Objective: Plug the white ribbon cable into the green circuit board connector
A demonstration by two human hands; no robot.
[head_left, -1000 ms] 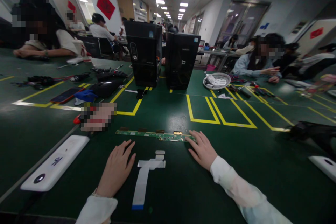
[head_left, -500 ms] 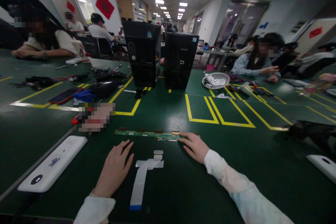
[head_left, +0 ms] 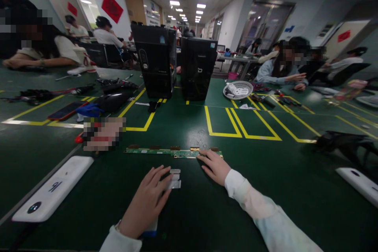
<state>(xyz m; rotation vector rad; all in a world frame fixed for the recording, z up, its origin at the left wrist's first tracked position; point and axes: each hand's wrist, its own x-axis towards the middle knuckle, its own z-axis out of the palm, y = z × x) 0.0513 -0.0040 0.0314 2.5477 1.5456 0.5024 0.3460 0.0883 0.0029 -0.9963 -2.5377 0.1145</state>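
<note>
A long, narrow green circuit board (head_left: 156, 151) with brown tabs along its far edge lies crosswise on the green table. The fingers of my right hand (head_left: 214, 165) are stretched out, their tips resting on the board's right part. My left hand (head_left: 149, 197) is spread over a white flat ribbon cable (head_left: 176, 184), palm down. Most of the cable is hidden under that hand; its connector end shows past the fingertips and its blue end below the palm. Whether the left fingers touch the cable, I cannot tell.
A white device (head_left: 53, 189) lies at the left, and another (head_left: 358, 183) at the right edge. Two black computer towers (head_left: 196, 69) stand at the back. Beyond them are a white basket (head_left: 238, 89), cables, tools and yellow tape lines (head_left: 224, 134). People sit at both sides.
My left hand has moved right and covers most of the ribbon cable. My right hand stays at the board's right part. The whole view has shifted slightly.
</note>
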